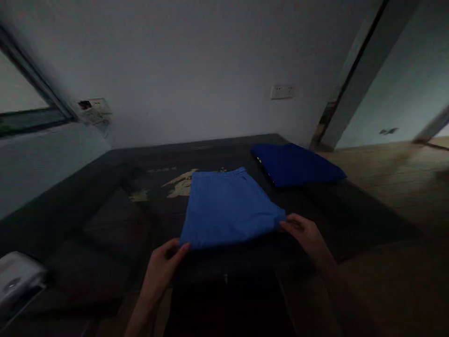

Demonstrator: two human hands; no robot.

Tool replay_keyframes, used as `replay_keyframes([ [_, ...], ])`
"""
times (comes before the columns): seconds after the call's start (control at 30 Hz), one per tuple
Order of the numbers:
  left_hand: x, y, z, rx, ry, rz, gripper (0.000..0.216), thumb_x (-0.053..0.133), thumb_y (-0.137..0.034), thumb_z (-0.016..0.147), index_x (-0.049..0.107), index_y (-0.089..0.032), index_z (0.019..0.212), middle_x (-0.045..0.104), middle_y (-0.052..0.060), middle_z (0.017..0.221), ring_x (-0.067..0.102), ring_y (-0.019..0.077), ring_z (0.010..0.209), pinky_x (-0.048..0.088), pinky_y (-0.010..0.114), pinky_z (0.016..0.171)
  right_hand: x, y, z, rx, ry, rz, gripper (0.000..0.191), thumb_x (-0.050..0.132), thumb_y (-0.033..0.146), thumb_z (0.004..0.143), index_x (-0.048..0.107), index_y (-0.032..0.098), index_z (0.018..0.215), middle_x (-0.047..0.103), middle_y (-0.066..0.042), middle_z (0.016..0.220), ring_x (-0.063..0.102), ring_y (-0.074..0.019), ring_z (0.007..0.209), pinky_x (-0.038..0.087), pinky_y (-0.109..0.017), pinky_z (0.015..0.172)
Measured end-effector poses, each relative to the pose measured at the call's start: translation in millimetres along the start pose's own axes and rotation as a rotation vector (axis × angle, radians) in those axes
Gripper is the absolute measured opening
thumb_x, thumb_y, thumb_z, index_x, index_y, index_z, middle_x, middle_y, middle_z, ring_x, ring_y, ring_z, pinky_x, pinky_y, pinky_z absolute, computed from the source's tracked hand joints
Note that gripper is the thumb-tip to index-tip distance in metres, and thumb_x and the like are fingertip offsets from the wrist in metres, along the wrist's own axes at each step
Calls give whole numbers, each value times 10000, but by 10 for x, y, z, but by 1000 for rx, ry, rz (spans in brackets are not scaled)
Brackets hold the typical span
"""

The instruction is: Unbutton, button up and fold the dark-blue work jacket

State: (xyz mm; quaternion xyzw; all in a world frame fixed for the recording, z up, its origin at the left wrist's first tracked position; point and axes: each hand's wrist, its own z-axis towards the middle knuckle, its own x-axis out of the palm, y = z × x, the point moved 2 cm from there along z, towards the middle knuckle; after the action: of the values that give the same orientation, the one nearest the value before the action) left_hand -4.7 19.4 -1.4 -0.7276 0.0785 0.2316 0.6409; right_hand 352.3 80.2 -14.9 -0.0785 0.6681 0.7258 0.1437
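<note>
A light blue skirt (228, 208), a flat trapezoid with its narrow waistband at the far end, lies spread on the dark table (108, 220). Its wide hem faces me. At the hem's left corner, my left hand (164, 262) pinches the cloth between thumb and fingers. My right hand (302, 231) grips the opposite corner, where the hem looks slightly lifted and wrinkled. Between the two hands the edge is stretched across. Beyond my right hand rests a folded dark blue cloth item (298, 164) with small yellow marks along its left edge; its exact kind is unclear.
A pale patterned patch (182, 185) shows on the tabletop behind the skirt. At the left edge sits a white object (21, 276), partly cut off. The wall behind the table carries a socket plate (282, 91). Wooden floor (393, 182) lies to the right.
</note>
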Motion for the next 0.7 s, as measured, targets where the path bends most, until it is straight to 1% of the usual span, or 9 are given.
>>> replay_keyframes([
  [0.13, 60, -30, -32, 25, -12, -24, 396, 640, -554, 645, 573, -165, 602, 550, -11, 612, 498, 150, 618, 400, 211, 576, 34, 42, 15, -18, -21, -2, 353, 653, 536, 672, 592, 189, 647, 614, -6, 633, 610, -180, 630, 490, -264, 601],
  [0.23, 83, 2, -26, 20, -29, -55, 418, 662, -553, 626, 506, -169, 571, 489, -28, 578, 459, 131, 590, 374, 197, 544, 41, 65, 22, -4, -26, 7, 339, 623, 526, 695, 600, 189, 660, 627, -18, 644, 616, -191, 633, 497, -277, 621],
  [0.37, 100, 90, -3, -29, -8, -165, 436, 659, -564, 652, 468, -173, 619, 449, -41, 599, 434, 117, 585, 348, 183, 520, 16, 88, 41, -6, -34, -9, 318, 583, 495, 728, 577, 191, 635, 597, -9, 631, 596, -182, 635, 477, -271, 626],
  [0.47, 130, 114, -7, -26, -16, -237, 429, 633, -557, 699, 439, -179, 641, 437, -43, 627, 436, 116, 606, 356, 183, 540, -6, 83, 59, -34, -29, -51, 331, 550, 488, 746, 532, 198, 588, 567, -3, 607, 564, -173, 627, 451, -266, 617],
  [0.53, 150, 105, -18, 2, -31, -203, 422, 621, -551, 714, 437, -179, 637, 432, -43, 631, 434, 118, 615, 360, 189, 555, -24, 56, 65, -42, -23, -81, 330, 536, 481, 754, 517, 202, 579, 557, 0, 598, 551, -169, 621, 441, -265, 611],
  [0.6, 158, 95, -28, 33, -37, -107, 414, 604, -552, 720, 449, -180, 624, 433, -40, 624, 435, 124, 617, 361, 199, 561, -49, 18, 60, -48, -3, -120, 332, 529, 477, 761, 512, 205, 572, 538, 8, 582, 536, -164, 605, 431, -261, 594],
  [0.7, 138, 102, -40, 72, 27, 55, 400, 605, -546, 695, 473, -182, 595, 477, -25, 613, 475, 149, 628, 382, 225, 580, -104, -26, 33, -55, 37, -176, 336, 519, 482, 766, 518, 206, 575, 525, 13, 576, 523, -157, 590, 424, -260, 577],
])
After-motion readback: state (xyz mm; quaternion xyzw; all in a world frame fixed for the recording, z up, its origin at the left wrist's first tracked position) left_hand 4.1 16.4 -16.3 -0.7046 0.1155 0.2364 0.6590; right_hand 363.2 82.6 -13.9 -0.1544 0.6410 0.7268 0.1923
